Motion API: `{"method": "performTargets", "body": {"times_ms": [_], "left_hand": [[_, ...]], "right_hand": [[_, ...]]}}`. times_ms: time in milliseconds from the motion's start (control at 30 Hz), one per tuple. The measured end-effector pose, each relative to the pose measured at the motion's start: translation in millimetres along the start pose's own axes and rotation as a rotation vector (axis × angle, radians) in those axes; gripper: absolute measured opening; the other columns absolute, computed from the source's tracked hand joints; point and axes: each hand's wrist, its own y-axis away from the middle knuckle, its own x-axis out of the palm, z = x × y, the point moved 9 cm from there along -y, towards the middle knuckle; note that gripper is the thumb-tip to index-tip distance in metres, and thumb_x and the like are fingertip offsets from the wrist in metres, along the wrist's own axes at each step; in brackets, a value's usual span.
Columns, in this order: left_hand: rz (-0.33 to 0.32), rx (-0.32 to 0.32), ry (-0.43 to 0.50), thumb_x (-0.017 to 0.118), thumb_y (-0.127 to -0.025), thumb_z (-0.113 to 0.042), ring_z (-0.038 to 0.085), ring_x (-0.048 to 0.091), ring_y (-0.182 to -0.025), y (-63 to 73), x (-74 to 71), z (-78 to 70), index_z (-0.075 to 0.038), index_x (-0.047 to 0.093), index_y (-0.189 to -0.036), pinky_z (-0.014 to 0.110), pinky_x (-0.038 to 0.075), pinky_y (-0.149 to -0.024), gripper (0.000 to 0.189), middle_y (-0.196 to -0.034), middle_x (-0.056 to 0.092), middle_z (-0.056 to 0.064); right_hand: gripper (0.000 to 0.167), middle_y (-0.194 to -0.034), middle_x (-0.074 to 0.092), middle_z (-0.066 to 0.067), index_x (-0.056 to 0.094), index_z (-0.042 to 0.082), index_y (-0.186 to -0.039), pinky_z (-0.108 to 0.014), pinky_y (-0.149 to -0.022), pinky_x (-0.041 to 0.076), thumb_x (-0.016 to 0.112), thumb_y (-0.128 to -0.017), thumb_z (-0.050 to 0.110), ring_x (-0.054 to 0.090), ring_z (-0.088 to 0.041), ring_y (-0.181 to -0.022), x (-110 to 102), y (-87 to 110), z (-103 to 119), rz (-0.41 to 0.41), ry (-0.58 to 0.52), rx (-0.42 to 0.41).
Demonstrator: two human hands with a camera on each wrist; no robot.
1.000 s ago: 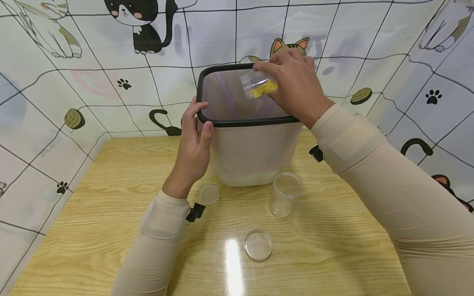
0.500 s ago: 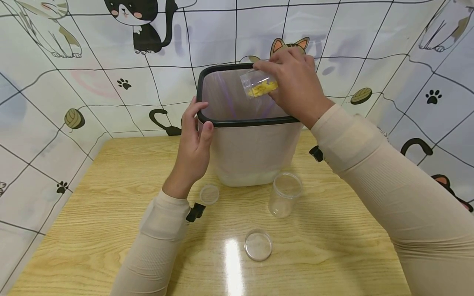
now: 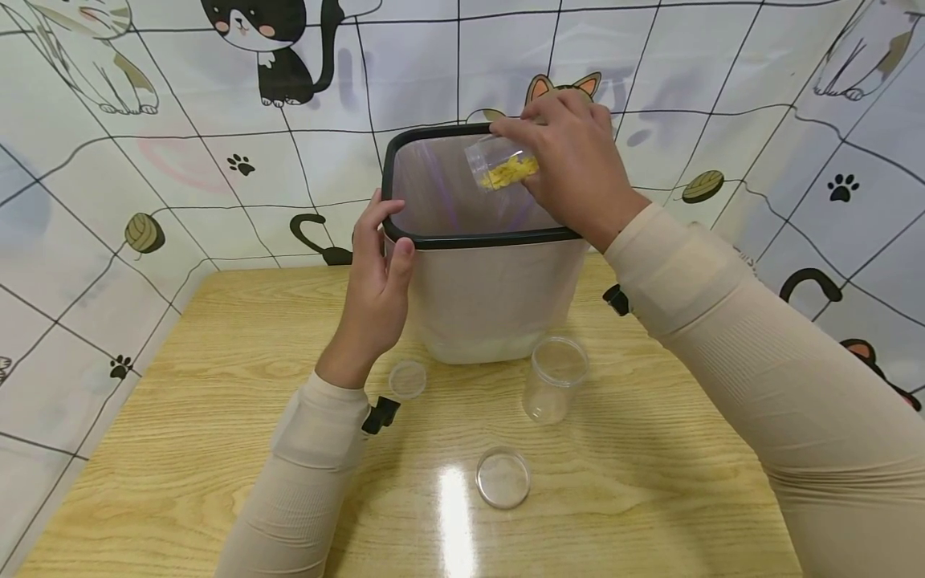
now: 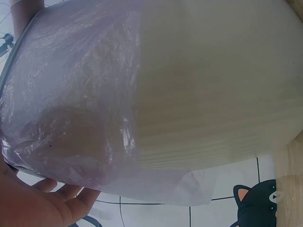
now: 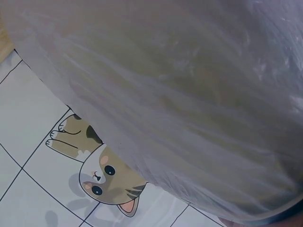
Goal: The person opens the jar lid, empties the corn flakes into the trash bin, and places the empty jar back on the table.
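A trash bin (image 3: 499, 305) with a black rim and a thin plastic liner (image 4: 71, 94) stands at the back of the table. My left hand (image 3: 379, 281) holds its left front corner, a fingertip over the rim and the thumb against the front. Over the bin's opening, my right hand (image 3: 578, 164) grips a small clear jar (image 3: 480, 156) lying tilted, its mouth end to the left. Small yellow pieces (image 3: 511, 171) lie along the jar's lower side. The right wrist view is mostly filled by the liner (image 5: 165, 104); the jar is hidden there.
A larger clear jar (image 3: 555, 381) stands uncovered in front of the bin. A small round clear lid (image 3: 408, 379) lies by the left wrist, and a larger clear lid (image 3: 503, 478) lies nearer. A cat-print sheet (image 3: 238, 209) backs the wooden table (image 3: 217, 385).
The yellow pieces inside the small jar have shifted and spread loosely toward its mouth end. Both hands hold nearly the same positions.
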Motion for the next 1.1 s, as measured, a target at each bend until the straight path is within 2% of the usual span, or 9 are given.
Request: {"method": "performTargets", "body": {"times_ms": [567, 1100], "left_hand": [[0.001, 0.003, -0.005, 0.036, -0.097, -0.068, 0.009, 0.007, -0.155, 0.0, -0.1, -0.4, -0.01, 0.034, -0.145, 0.055, 0.021, -0.121, 0.075, -0.166, 0.014, 0.002], [0.0, 0.003, -0.005, 0.036, -0.097, -0.068, 0.009, 0.006, -0.155, 0.4, -0.5, 0.1, -0.01, 0.033, -0.145, 0.056, 0.021, -0.121, 0.076, -0.167, 0.013, 0.003]], "right_hand": [[0.062, -0.141, 0.055, -0.015, 0.057, 0.024, -0.142, -0.064, -0.111, 0.03, 0.075, -0.086, 0.004, 0.039, -0.036, -0.138, -0.6, 0.3, 0.7, -0.003, 0.008, -0.013], [0.063, -0.142, 0.054, -0.015, 0.055, 0.025, -0.143, -0.063, -0.112, 0.029, 0.076, -0.086, 0.005, 0.037, -0.036, -0.139, 1.7, -0.1, 0.6, 0.012, 0.012, -0.005]]}}
